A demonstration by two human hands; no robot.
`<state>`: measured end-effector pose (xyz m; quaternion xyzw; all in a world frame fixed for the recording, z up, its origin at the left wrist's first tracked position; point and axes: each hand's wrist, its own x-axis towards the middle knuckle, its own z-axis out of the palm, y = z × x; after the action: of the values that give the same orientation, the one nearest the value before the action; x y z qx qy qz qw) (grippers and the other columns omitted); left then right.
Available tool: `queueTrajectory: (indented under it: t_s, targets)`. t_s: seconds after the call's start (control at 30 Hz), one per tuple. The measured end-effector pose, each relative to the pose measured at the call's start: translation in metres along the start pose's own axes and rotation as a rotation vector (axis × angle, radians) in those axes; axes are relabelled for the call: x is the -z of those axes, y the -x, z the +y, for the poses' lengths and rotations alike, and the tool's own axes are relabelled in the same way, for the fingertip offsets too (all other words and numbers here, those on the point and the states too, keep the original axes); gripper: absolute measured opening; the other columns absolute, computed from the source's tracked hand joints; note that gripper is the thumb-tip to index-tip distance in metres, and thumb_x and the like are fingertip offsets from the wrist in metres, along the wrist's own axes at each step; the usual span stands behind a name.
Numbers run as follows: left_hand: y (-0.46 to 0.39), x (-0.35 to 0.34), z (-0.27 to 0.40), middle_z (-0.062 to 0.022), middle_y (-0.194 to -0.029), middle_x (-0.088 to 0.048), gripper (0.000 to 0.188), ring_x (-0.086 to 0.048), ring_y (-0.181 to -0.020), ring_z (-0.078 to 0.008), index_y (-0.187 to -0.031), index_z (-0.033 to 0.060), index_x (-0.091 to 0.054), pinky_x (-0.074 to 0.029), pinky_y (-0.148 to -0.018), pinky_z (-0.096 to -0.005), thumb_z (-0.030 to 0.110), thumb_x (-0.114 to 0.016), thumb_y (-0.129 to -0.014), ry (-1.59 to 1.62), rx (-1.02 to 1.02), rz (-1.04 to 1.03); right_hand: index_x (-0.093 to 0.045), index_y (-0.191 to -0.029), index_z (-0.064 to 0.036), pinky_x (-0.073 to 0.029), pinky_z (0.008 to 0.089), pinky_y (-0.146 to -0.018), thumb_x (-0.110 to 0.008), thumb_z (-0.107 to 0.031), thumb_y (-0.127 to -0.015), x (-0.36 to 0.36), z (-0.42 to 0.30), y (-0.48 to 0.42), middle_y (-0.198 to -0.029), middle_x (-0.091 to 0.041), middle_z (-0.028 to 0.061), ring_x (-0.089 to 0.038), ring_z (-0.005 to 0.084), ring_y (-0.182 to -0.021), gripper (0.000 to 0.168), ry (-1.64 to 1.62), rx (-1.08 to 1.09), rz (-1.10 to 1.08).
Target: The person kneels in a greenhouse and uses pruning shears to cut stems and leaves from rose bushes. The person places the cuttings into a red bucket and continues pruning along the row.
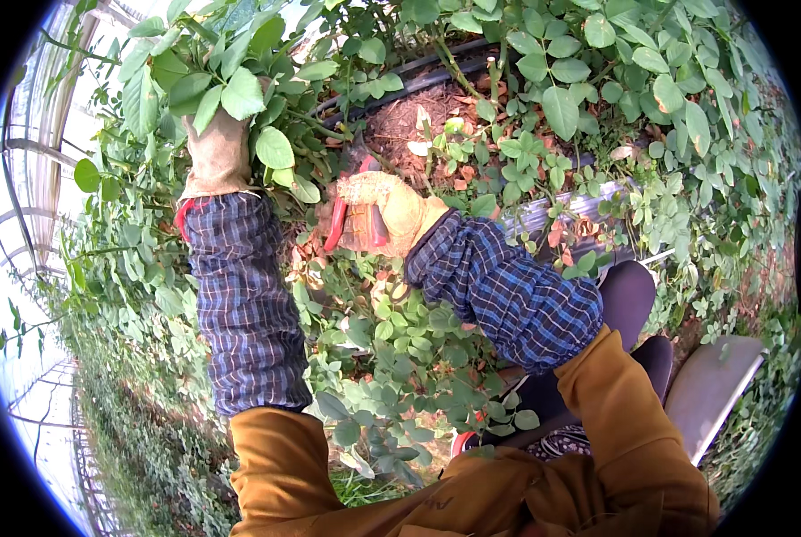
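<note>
My right hand (390,211), in a tan work glove, is closed around the red handles of pruning shears (338,218). The blades point away from me into low stems, where leaves and blur partly hide them. To the left, my left hand (219,151) wears a similar glove and reaches into a leafy rose-like bush (206,87). Foliage covers its fingers, so I cannot tell whether they grip a stem. Plaid sleeve covers (243,302) run up both forearms.
Black irrigation pipes (414,84) cross the bed behind the shears. Reddish soil (400,124) bears dry leaves and cut stem stubs. Silvery plastic sheeting (561,208) edges the bed. A pale board-like panel (712,389) stands at my right. Greenhouse hoops (28,144) rise at left.
</note>
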<state>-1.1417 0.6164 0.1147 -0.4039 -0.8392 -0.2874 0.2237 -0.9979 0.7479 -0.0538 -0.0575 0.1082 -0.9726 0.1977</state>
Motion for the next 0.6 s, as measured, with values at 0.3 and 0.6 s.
queueTrajectory:
  t_s: [0.3, 0.6]
  targets:
    - [-0.017, 0.0, 0.011, -0.0149, -0.109, -0.068, 0.024, -0.063, -0.096, -0.0384, -0.102, 0.01, -0.069, -0.052, -0.081, -0.0425, 0.02, -0.067, -0.08, -0.942, -0.295, 0.14, -0.06, -0.079, 0.0, -0.047, 0.0367, -0.052, -0.062, -0.016, -0.081, -0.013, 0.005, 0.033, -0.068, -0.059, 0.0118, -0.057, 0.0249, -0.056, 0.016, 0.355, 0.173, 0.167]
    - [0.025, 0.039, 0.167, -0.0113, -0.104, -0.067, 0.035, -0.065, -0.091, -0.0188, -0.111, -0.0036, -0.064, -0.055, -0.079, -0.0331, 0.021, -0.07, -0.087, 0.619, 0.08, 0.473, -0.057, -0.113, -0.002, -0.052, 0.0448, -0.087, -0.062, -0.015, -0.089, -0.009, -0.034, 0.14, -0.107, -0.064, 0.0175, -0.064, 0.0323, -0.095, 0.028, 0.093, 0.359, -0.002]
